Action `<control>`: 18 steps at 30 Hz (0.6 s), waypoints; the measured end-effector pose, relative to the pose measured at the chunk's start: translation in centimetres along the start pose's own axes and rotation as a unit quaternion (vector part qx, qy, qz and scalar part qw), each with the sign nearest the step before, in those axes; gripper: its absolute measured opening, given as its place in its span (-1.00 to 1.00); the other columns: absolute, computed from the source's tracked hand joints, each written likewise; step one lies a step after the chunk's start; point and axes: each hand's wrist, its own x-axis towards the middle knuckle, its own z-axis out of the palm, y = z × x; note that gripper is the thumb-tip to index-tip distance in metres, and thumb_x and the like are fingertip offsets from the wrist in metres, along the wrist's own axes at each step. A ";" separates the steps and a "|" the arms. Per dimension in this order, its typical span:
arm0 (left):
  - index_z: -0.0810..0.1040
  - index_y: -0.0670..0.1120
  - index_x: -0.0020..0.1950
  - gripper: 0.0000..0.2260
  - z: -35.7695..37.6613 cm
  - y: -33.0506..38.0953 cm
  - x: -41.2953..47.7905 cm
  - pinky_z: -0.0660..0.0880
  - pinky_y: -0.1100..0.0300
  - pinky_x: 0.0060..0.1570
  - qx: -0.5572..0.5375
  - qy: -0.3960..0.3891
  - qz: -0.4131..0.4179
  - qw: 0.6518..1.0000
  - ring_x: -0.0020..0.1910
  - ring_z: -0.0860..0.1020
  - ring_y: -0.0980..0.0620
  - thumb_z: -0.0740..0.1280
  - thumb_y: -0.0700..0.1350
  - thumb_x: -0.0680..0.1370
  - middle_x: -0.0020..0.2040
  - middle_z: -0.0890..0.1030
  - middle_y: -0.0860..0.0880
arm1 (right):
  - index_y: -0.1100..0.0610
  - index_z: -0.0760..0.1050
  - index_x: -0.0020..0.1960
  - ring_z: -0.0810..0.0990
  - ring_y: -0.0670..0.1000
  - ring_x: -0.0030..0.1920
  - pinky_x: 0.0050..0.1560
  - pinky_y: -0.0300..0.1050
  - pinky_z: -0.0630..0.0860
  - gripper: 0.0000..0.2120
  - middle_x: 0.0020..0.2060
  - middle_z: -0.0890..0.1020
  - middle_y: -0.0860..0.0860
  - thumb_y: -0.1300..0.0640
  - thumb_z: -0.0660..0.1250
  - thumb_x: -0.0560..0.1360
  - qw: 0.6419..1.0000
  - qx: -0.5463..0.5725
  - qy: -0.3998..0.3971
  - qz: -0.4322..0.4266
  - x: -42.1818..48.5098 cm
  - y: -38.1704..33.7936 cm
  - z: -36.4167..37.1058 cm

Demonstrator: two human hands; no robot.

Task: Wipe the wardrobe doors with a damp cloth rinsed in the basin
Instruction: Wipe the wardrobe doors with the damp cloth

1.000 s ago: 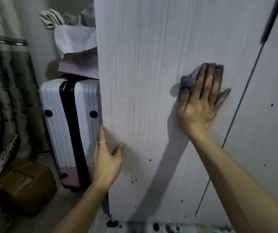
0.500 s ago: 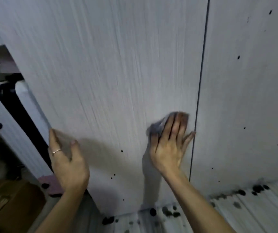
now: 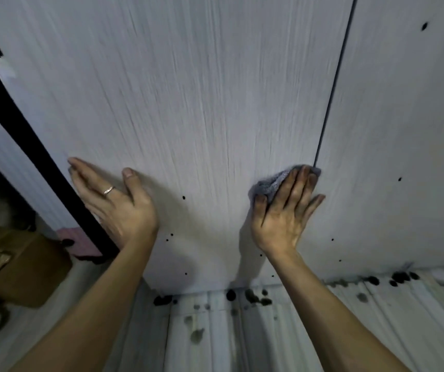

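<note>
Four straight fingers [image 3: 300, 183] of the right hand [image 3: 282, 218] lie spread out and press a small grey cloth [image 3: 269, 185] flat on the pale door [image 3: 202, 103], a bit right of the middle of the frame and low down. They do not curl round the cloth; the thumb sits at its lower left edge. The cloth's right tip touches the dark gap [image 3: 333, 84] that runs up to the top of the frame, with the second door [image 3: 403, 130] on the far side of it. At the middle left, the left hand [image 3: 113, 205], with a ring [image 3: 109, 189] on it, is open too and holds nothing. Its fingers lie along the door's left edge, and I think it steadies the door. So the step in hand looks like the wiping, low on this door. Small dark spots [image 3: 183, 197] sit on both doors, down near the floor [image 3: 242, 331]. Next, I think, the cloth has to rub hard over those spots and then cross the gap. No basin shows. A white suitcase [image 3: 14, 173] and a brown box [image 3: 14, 264] stand at the left.
</note>
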 end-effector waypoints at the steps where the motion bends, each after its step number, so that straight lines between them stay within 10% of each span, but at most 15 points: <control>1: -0.14 -0.01 0.64 -0.32 -0.2 -0.2 0.0 -0.01 -0.16 0.55 0.000 -0.012 0.003 1.000 0.58 0.05 -0.15 0.09 0.21 0.64 0.62 -0.02 -0.08 | 0.12 -0.30 0.61 -0.24 0.07 0.60 0.51 0.38 -0.21 -0.30 0.60 -0.05 0.15 -0.13 -0.02 0.65 1.000 -0.009 -0.006 0.001 -0.2 0.1 -0.2; 6: -0.15 0.11 0.63 -0.30 -1.5 -0.6 -0.6 0.07 -0.18 0.53 -0.008 -0.054 -0.004 0.999 0.57 0.05 -0.13 0.17 0.20 0.62 0.62 -0.02 -0.05 | 0.16 -0.34 0.59 -0.22 0.13 0.60 0.49 0.43 -0.12 -0.25 0.60 -0.11 0.15 -0.08 0.03 0.63 0.997 -0.043 -0.061 -0.014 0.4 -0.5 -2.4; 14: -0.17 0.16 0.62 -0.25 -3.5 -1.5 -1.6 -0.01 0.12 0.43 -0.039 -0.113 -0.049 0.992 0.58 0.06 -0.04 0.31 0.03 0.62 0.64 -0.03 0.04 | 0.37 0.03 0.57 0.04 0.32 0.57 0.54 0.26 -0.14 -0.38 0.56 0.10 0.34 0.01 0.06 0.66 0.995 -0.015 0.061 -0.077 12.7 -10.9 -5.8; 18: -0.04 0.15 0.62 -0.35 -4.5 -4.0 -1.9 0.10 0.23 0.35 -0.062 -0.160 -0.149 0.974 0.54 0.20 -0.05 0.27 -0.03 0.65 0.61 0.14 0.03 | 0.26 -0.11 0.61 -0.13 0.19 0.61 0.57 0.20 -0.16 -0.35 0.59 -0.10 0.23 0.00 0.08 0.67 0.960 -0.055 -0.028 -0.275 5.4 -8.9 -2.5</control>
